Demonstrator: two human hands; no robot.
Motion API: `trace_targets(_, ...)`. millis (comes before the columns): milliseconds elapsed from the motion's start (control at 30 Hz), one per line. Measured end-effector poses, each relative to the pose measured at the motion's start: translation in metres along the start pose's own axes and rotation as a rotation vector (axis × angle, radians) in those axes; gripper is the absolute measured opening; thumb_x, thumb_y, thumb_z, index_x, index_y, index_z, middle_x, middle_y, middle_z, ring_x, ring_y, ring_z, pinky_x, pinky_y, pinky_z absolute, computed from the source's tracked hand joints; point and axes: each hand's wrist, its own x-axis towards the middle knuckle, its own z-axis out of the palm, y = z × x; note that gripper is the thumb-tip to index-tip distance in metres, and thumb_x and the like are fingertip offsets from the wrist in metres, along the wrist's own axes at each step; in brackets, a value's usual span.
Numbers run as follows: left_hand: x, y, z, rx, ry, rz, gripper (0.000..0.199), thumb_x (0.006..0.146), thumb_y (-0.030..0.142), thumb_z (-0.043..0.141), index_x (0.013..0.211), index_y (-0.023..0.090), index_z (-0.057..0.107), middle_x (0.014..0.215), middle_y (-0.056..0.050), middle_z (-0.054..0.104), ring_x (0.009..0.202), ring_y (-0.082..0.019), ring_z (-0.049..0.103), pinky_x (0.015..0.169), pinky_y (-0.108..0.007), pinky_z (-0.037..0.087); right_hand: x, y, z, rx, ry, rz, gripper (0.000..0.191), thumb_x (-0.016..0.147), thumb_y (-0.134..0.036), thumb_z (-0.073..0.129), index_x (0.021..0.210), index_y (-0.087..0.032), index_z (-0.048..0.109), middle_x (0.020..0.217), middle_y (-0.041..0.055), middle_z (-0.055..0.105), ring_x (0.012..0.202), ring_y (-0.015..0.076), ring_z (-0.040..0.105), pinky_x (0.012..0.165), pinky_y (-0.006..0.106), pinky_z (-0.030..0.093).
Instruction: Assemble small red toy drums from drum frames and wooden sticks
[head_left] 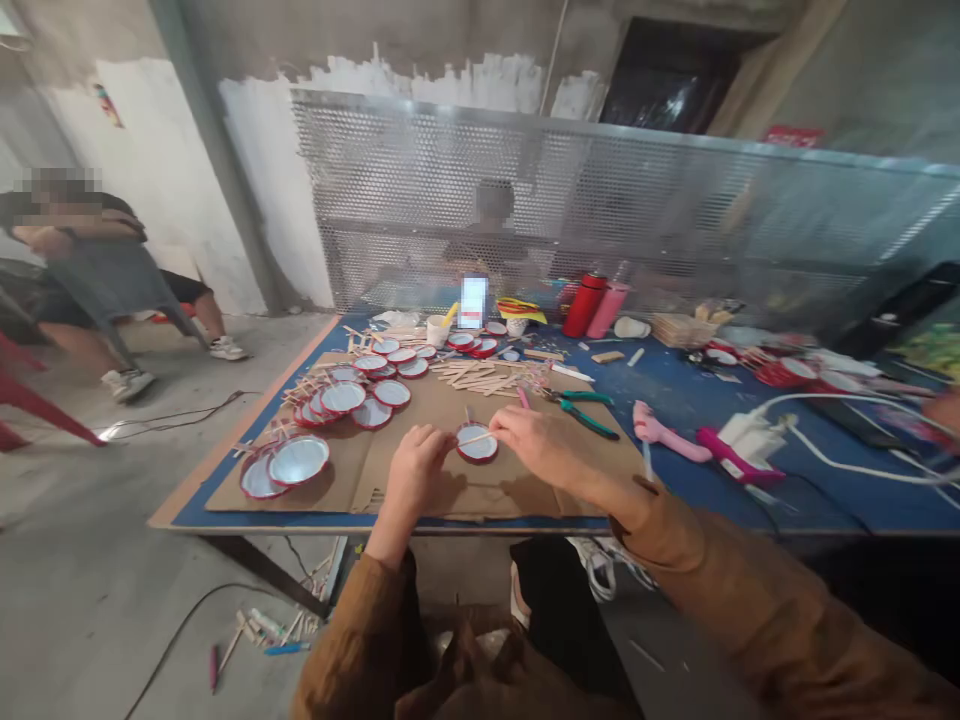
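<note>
While both bare hands come together near the front edge of a blue tabletop (pixel 637 480), seen in the head view, the left hand (pixel 417 470) and right hand (pixel 536 445) each have a closed grip, fingertips pinching opposite ends of a thin wooden stick (pixel 475 439). The stick crosses a small red-rimmed disc (pixel 478 449) between the hands, above brown cardboard (pixel 330 500); whether the disc touches the cardboard is unclear. More red-rimmed discs (pixel 343 397) overlap on the left, and loose sticks (pixel 480 377) lie beyond the hands. Green-handled pliers (pixel 590 415) and a pink tool (pixel 671 437) lie to the right.
</note>
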Motion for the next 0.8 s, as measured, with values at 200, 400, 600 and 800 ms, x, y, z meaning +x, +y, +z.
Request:
trace_targets(200,0.001,-0.003,0.002,-0.238,-0.367,0.061,0.022,0.089,0.030,0.047,0.086,0.019,0.066,0.084,-0.005,0.067,0.073,-0.013,0.059,0.066,-0.021,0.042,-0.033,0.006,0.022,0.005,0.123,0.073,0.017,0.094,-0.027,0.048,0.085,-0.021,0.060,0.087,0.0022,0.066,0.080,0.0131,0.059,0.068,0.022,0.034)
trace_targets(400,0.003,-0.003,-0.006,-0.307,-0.411,-0.065,0.030,0.085,0.040,0.044,0.074,0.018,0.062,0.073,-0.004,0.065,0.069,-0.014,0.057,0.065,-0.022,0.041,-0.055,0.020,0.029,0.173,0.302,0.092,0.015,0.092,-0.026,0.050,0.084,-0.021,0.061,0.081,0.0004,0.066,0.077,0.0131,0.059,0.069,0.022,0.037)
trace_targets(600,0.002,0.003,-0.016,-0.408,-0.346,-0.359,0.036,0.084,0.047,0.039,0.084,0.018,0.059,0.054,0.004,0.047,0.051,-0.012,0.045,0.052,-0.021,0.036,-0.096,0.104,0.016,-0.089,0.424,0.465,0.021,0.091,-0.024,0.043,0.088,-0.018,0.064,0.089,0.0071,0.068,0.084,0.0185,0.060,0.071,0.026,0.038)
trace_targets(800,0.004,0.003,-0.013,-0.384,-0.345,-0.338,0.034,0.084,0.045,0.039,0.085,0.018,0.059,0.056,0.003,0.051,0.055,-0.013,0.048,0.055,-0.022,0.038,-0.117,0.178,0.000,-0.542,0.143,0.727,0.025,0.087,-0.011,0.041,0.102,-0.007,0.061,0.100,0.0193,0.062,0.093,0.0257,0.057,0.078,0.034,0.036)
